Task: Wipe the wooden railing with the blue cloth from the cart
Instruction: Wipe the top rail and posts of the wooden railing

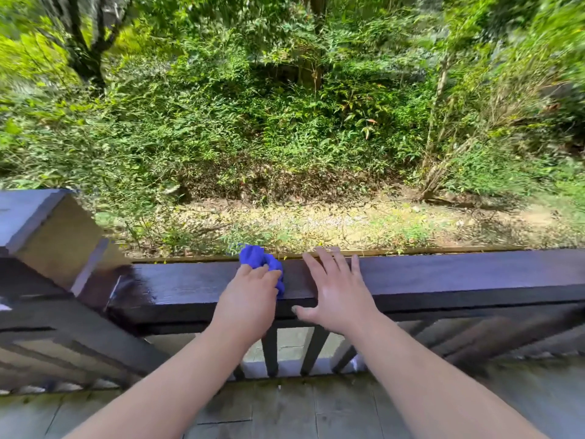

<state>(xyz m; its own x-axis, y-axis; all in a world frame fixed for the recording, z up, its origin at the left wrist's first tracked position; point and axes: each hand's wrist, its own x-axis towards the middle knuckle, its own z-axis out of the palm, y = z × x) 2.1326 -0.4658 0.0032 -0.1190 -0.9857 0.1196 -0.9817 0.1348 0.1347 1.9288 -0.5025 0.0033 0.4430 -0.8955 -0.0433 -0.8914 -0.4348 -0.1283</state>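
Observation:
A dark brown wooden railing (459, 274) runs across the view from left to right. On its top, near the middle, lies a bunched blue cloth (258, 259). My left hand (248, 299) presses on the cloth and grips it, fingers curled over it. My right hand (337, 289) rests flat on the rail just right of the cloth, fingers spread, thumb hooked over the near edge, holding nothing. The rail surface left of the cloth shines wet. The cart is not in view.
A square wooden post (53, 236) with a flat cap stands at the rail's left end, where another rail section angles away. Dark balusters (270, 350) run below the rail. A grey plank deck (285, 410) lies underfoot. Dense green bushes (285, 106) and bare ground lie beyond the railing.

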